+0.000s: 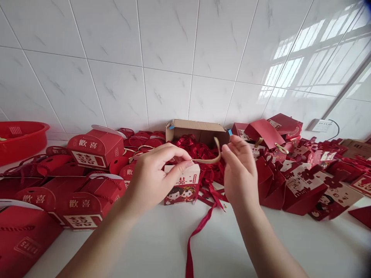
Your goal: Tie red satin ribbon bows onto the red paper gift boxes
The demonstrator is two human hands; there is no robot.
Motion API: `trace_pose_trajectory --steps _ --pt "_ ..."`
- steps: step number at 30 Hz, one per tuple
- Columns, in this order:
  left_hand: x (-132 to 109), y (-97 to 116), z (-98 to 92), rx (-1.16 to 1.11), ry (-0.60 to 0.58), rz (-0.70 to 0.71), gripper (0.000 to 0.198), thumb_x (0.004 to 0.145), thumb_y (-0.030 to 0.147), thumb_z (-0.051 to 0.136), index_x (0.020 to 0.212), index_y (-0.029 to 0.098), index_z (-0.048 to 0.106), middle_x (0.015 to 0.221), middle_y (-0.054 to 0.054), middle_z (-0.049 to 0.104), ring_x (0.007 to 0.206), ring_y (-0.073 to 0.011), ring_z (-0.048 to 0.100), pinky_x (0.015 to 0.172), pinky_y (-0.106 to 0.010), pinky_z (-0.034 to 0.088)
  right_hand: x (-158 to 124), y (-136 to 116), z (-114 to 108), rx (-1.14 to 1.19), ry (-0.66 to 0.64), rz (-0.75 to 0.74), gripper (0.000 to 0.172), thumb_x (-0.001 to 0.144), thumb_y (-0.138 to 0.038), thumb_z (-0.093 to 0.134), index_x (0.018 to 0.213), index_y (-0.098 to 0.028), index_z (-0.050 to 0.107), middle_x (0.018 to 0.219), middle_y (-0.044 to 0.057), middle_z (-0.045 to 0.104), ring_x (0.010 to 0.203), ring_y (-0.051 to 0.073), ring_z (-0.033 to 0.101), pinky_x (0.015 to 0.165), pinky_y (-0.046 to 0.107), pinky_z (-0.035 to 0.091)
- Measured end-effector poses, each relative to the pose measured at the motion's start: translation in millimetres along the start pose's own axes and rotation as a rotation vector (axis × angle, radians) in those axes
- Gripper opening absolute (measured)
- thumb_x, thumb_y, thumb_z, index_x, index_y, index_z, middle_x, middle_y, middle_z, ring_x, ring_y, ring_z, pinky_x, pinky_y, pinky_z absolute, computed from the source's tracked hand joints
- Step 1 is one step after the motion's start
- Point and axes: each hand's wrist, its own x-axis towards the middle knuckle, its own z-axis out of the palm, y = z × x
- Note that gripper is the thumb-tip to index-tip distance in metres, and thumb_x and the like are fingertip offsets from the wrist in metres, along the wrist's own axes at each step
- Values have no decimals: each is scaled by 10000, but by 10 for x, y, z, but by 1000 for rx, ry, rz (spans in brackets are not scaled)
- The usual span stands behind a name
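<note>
My left hand and my right hand are raised over a white counter, both pinching one tan ribbon strip that stretches between them and curls up at the right end. Just behind and below the left fingers stands a small red and white gift box printed with a cartoon couple. Red ribbons spill from behind it across the counter toward me.
An open cardboard box heaped with red ribbons sits against the tiled wall. Red gift boxes crowd the left side, folded red boxes the right. A red plastic basin stands far left. A wall socket is at right.
</note>
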Motion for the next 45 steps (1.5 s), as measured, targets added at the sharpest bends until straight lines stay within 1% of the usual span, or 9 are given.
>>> trace_pose_trajectory --steps 2,4,7,9,14,20,30,36,45 --pt "1 -3 -57 2 8 13 35 840 197 621 821 209 649 830 23 687 783 -121 640 753 -235 502 -16 -61 -22 -211 -21 -339 262 833 -219 608 1089 -261 572 1236 76 515 1212 221 474 969 372 418" --pt "-3 10 -101 4 15 50 39 830 190 636 818 213 664 829 26 693 786 -118 645 763 -232 508 -33 -151 -46 -418 -229 -581 216 833 -172 612 1031 -258 611 1131 69 585 1113 230 547 947 398 402" --pt "-13 39 -138 34 8 112 53 819 181 650 801 222 679 797 31 696 764 -117 647 735 -228 514 -55 -268 -75 -677 -462 -708 148 833 -191 653 960 -262 622 958 28 671 942 219 618 942 436 336" --pt "-16 51 -146 58 4 139 68 819 174 645 792 225 679 779 28 697 754 -123 647 713 -235 517 -65 -302 -88 -741 -500 -717 179 818 -231 691 973 -259 606 925 15 691 893 212 627 932 442 322" --pt "-25 64 -138 64 -26 178 67 817 191 645 779 237 675 749 24 701 735 -137 652 682 -257 525 -100 -270 -80 -625 -627 -621 212 856 -175 634 1047 -246 578 944 29 684 855 172 637 770 346 484" --pt "-67 83 -139 27 -27 77 51 794 297 684 778 254 661 725 35 699 658 -133 647 622 -248 527 -144 -237 -19 -436 -611 -627 226 861 -53 552 1014 -213 600 927 63 653 850 153 647 704 271 563" --pt "-64 116 -185 -233 -110 -44 63 745 214 735 736 267 703 699 40 690 619 -121 629 572 -234 520 -137 -292 -57 -335 -677 -536 214 827 -61 595 982 -209 611 892 44 678 803 151 657 673 267 564" --pt "-60 134 -269 -373 -214 -127 60 793 245 677 781 258 734 745 -8 728 746 -182 687 685 -289 578 -154 -312 -65 -235 -666 -435 229 763 -26 607 898 -211 597 833 32 660 748 152 638 622 274 543" --pt "-63 195 -296 -396 -258 -164 91 818 217 637 856 266 704 723 27 700 650 -130 660 564 -205 546 -168 -325 -84 -253 -661 -415 250 759 -34 618 924 -222 615 783 10 660 636 122 603 512 237 490"
